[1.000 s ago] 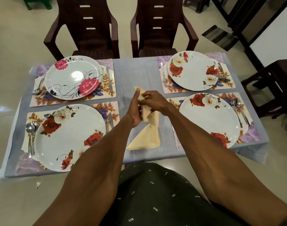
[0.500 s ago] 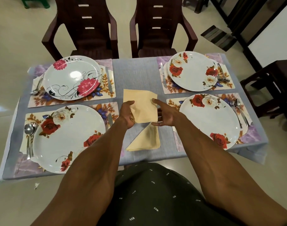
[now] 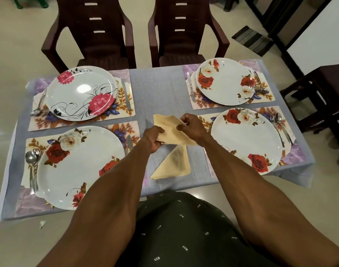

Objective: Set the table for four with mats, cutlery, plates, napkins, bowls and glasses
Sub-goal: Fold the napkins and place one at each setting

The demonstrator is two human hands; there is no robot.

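Observation:
A pale yellow napkin (image 3: pixel 169 128) is held above the middle of the table between both hands. My left hand (image 3: pixel 154 139) grips its lower left edge and my right hand (image 3: pixel 191 128) pinches its upper right edge. Below it a second yellow napkin (image 3: pixel 174 164), folded into a triangle, lies on the grey tablecloth (image 3: pixel 157 93). Four floral mats each carry a white flowered plate: far left (image 3: pixel 81 93), near left (image 3: pixel 78 170), far right (image 3: pixel 225 81), near right (image 3: pixel 247 139). Cutlery lies beside every plate, such as the spoon and fork (image 3: pixel 30 164) at the near left.
Two dark brown plastic chairs (image 3: pixel 91 33) (image 3: pixel 184 31) stand at the table's far side. A dark wooden stool (image 3: pixel 322 89) is to the right. My dark patterned clothing (image 3: pixel 184 228) presses against the near table edge.
The napkin went from a narrow folded strip to an open sheet, and now my hands have it partly folded on a diagonal. The napkin on the table has stayed put.

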